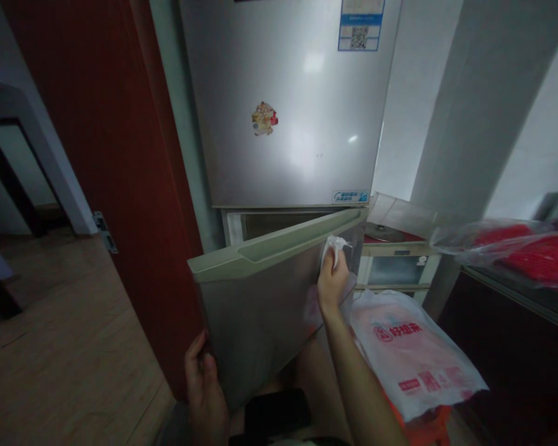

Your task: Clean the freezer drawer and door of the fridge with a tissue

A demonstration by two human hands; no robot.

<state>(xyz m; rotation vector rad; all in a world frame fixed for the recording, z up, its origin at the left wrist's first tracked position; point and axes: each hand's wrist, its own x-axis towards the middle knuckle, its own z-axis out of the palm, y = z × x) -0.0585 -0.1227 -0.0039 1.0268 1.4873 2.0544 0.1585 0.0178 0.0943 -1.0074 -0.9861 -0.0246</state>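
The lower refrigerator door (260,310) stands swung open towards me, its pale top edge with a recessed grip facing up. My left hand (207,393) is closed on the door's left edge, with the fingertips at that edge. Bunched in my right hand (332,282) is a crumpled white cloth or tissue (335,243), pressed against the door's front face near its upper right corner. Above, the upper refrigerator door (288,80) is shut and bears a small food-picture sticker (264,119). Most of the compartment behind the lower door is hidden.
A reddish-brown door (116,155) with a metal latch stands close on the left. To the right are a white printed plastic bag (413,353), a pale cabinet (395,269) and red items in clear plastic (525,248). A dark object (278,410) lies near my lap.
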